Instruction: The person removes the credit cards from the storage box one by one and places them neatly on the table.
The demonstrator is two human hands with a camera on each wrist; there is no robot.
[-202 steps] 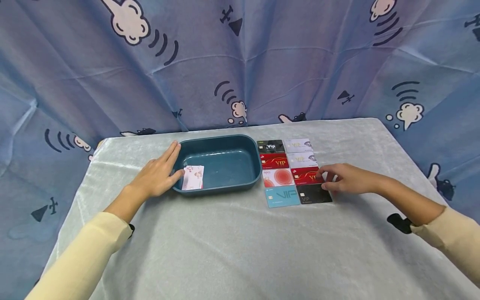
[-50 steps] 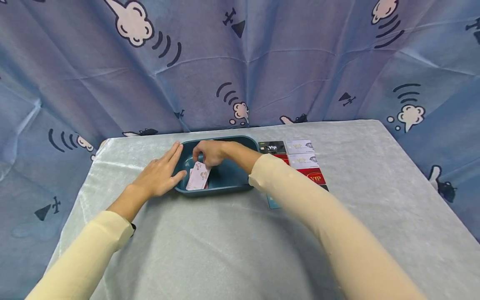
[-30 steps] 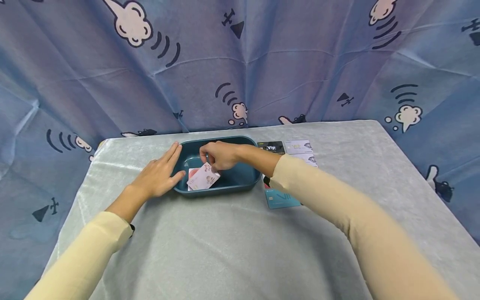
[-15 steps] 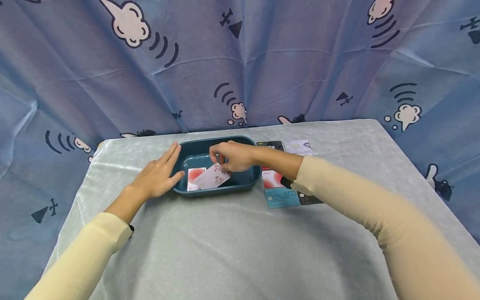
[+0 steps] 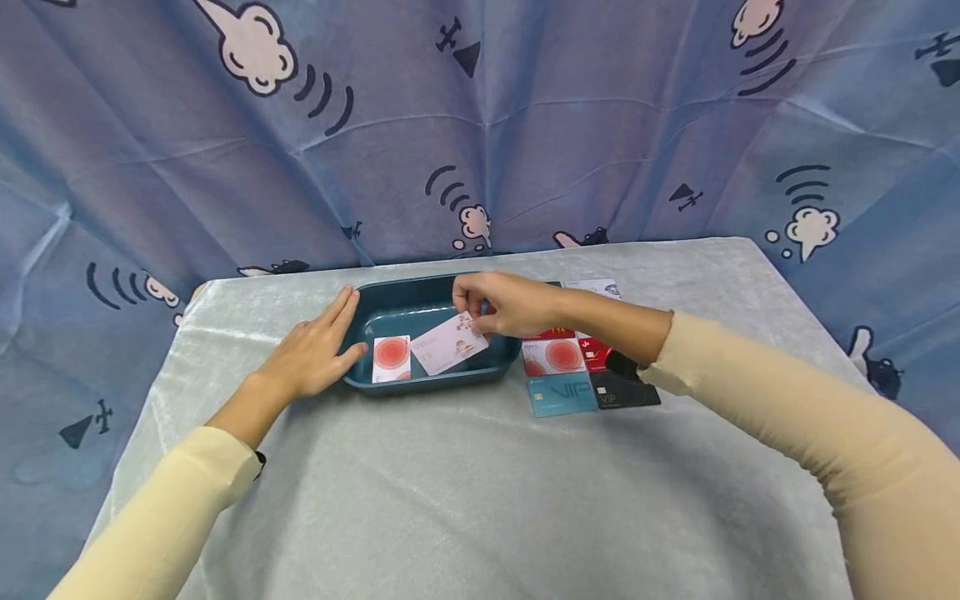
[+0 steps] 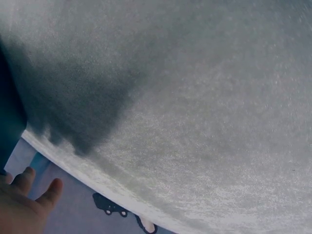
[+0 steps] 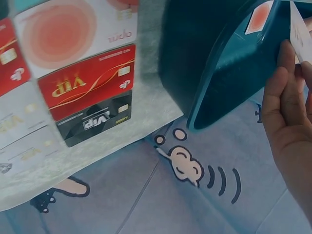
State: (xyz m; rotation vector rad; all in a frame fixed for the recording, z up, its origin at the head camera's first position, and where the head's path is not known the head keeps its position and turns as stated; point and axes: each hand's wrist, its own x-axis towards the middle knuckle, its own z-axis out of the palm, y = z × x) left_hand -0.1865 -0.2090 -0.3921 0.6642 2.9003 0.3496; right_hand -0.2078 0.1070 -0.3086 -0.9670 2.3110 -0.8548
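In the head view my right hand pinches a pale pink card with a blossom print by its upper right corner. The card is tilted over the right half of a dark teal tray. A white card with a red-orange circle lies in the tray's left end. My left hand rests on the tray's left rim with its fingers straight. In the right wrist view my right hand holds the pink card by its edge above the tray.
Right of the tray, several cards lie in two columns: a blue VIP card, a black VIP card, a card with red circles, and others partly under my right arm. A patterned blue curtain hangs behind the grey cloth-covered table.
My right hand went from the table cards into the tray and took hold of the pink card. It has drawn the card rightward, uncovering the red-circle card. The left hand stays put.
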